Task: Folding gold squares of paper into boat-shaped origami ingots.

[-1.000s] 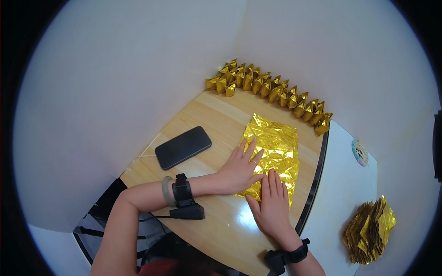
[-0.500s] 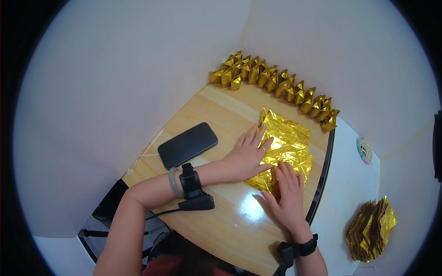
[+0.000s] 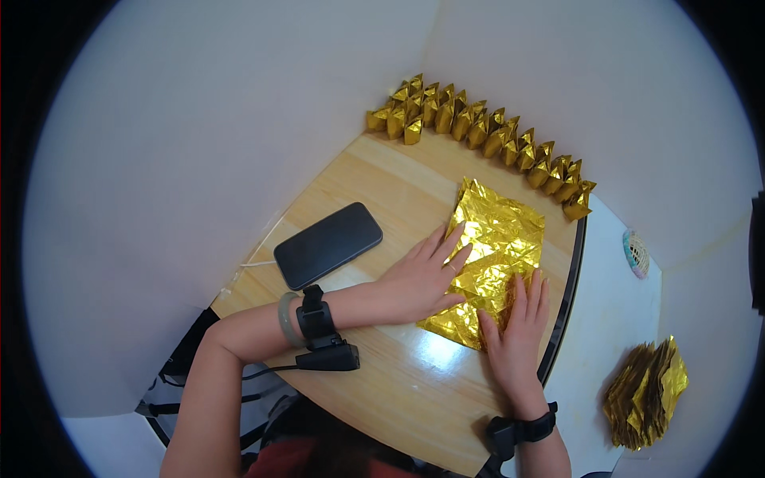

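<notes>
A creased sheet of shiny gold foil paper (image 3: 498,239) lies unfolded on the wooden table (image 3: 374,183). My left hand (image 3: 426,275) rests along its left edge, fingers stretched out and spread over the foil. On the lower right edge of the sheet lies my right hand (image 3: 518,327), its fingers extended and its thumb apart from them. Neither hand grips anything. Whether the foil is one layer or several I cannot tell.
Rows of folded gold paper ingots (image 3: 478,127) line the table's far edge. A black phone (image 3: 328,245) with a white cable lies at the left. On the white surface to the right are a stack of gold paper (image 3: 645,394) and a small netted object (image 3: 636,253).
My right hand has slid right toward the foil's edge, with its fingers still stretched out. The left hand stays on the left edge. The whole view has shifted slightly.
</notes>
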{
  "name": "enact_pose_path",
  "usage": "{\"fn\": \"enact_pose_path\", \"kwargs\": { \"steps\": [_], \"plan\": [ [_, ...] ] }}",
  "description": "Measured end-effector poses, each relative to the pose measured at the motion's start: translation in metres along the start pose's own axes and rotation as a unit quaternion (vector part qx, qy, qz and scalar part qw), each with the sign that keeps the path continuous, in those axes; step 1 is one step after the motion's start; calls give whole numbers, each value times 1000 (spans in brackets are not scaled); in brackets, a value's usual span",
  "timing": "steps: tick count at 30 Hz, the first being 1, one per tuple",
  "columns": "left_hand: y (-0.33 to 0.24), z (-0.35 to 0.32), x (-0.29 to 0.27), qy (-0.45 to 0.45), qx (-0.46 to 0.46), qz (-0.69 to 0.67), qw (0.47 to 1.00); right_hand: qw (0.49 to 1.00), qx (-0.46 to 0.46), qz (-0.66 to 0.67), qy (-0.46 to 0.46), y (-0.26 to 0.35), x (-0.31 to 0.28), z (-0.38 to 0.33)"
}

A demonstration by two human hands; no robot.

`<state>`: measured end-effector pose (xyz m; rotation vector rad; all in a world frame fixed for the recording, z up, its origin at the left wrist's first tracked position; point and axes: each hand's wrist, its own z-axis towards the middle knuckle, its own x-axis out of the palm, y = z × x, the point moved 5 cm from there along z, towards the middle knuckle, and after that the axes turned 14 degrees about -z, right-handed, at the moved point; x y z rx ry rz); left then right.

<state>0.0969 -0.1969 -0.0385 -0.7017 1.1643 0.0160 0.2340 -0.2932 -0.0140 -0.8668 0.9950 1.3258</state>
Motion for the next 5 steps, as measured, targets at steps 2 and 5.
{"fn": "enact_pose_path", "kwargs": {
  "steps": [2,5],
  "plan": [
    [-3,2,-5,-27,8,-4,1000,1000,3,6,-13,-1,-4,2],
    [-4,4,-13,-52,-8,37,998,986,-9,167,-10,-16,1,1]
  ]
}}
